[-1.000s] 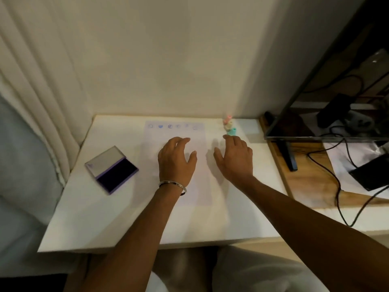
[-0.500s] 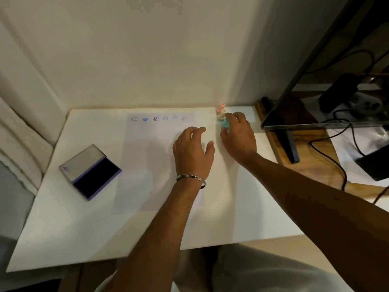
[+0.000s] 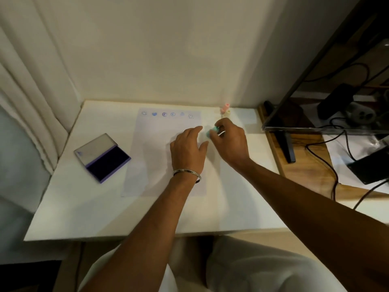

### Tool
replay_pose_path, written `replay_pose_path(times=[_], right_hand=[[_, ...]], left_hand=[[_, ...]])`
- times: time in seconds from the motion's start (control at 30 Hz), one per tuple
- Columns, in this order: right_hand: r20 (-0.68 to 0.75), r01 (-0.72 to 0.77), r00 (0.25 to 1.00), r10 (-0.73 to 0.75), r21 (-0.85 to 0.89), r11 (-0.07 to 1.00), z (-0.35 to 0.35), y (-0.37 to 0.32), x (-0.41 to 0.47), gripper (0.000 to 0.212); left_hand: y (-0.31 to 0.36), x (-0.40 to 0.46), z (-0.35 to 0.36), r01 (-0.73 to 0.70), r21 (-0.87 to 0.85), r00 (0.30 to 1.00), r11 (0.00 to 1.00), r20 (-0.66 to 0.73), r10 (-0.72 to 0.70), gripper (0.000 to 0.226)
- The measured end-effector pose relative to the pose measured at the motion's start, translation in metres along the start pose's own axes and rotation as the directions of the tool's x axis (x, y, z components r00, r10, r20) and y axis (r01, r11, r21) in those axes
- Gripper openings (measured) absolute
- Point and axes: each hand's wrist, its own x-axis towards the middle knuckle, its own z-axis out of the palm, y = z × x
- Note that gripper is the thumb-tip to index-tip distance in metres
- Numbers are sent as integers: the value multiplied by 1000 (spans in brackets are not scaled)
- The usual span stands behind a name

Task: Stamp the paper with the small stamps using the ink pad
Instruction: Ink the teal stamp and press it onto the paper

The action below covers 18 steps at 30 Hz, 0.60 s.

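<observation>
A white sheet of paper (image 3: 151, 157) lies on the white table (image 3: 84, 207), with a row of several blue stamp marks along its far edge. My left hand (image 3: 187, 150) rests flat on the paper's right part, fingers apart. My right hand (image 3: 229, 140) is closed on a small teal stamp (image 3: 211, 131), held just above the paper's right edge. A pink stamp (image 3: 225, 107) and a yellowish stamp (image 3: 227, 112) stand behind it near the wall. An open purple ink pad (image 3: 105, 158) sits to the left of the paper.
A wall runs along the table's far edge and a curtain (image 3: 31, 114) hangs at the left. To the right, a wooden desk (image 3: 305, 171) holds a monitor (image 3: 315, 102), dark cables and devices.
My right hand has lifted the teal stamp away from the group of stamps and brought it toward the paper. My left hand stays flat on the sheet. The head camera has shifted.
</observation>
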Motion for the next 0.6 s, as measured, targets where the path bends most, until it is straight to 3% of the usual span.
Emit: replay_pose_path(times=[0.2, 0.4, 0.6], right_hand=[[81, 80, 993, -86, 74, 994, 8, -39, -34, 22], [136, 119, 981, -138, 142, 983, 20, -74, -56, 16], [246, 178, 941, -233, 226, 958, 43, -118, -76, 10]], left_hand=[[-12, -14, -29, 35, 42, 999, 998, 17, -36, 44], [-41, -29, -77, 100, -75, 993, 992, 69, -95, 37], [-73, -45, -121, 175, -41, 983, 984, 68, -172, 35]])
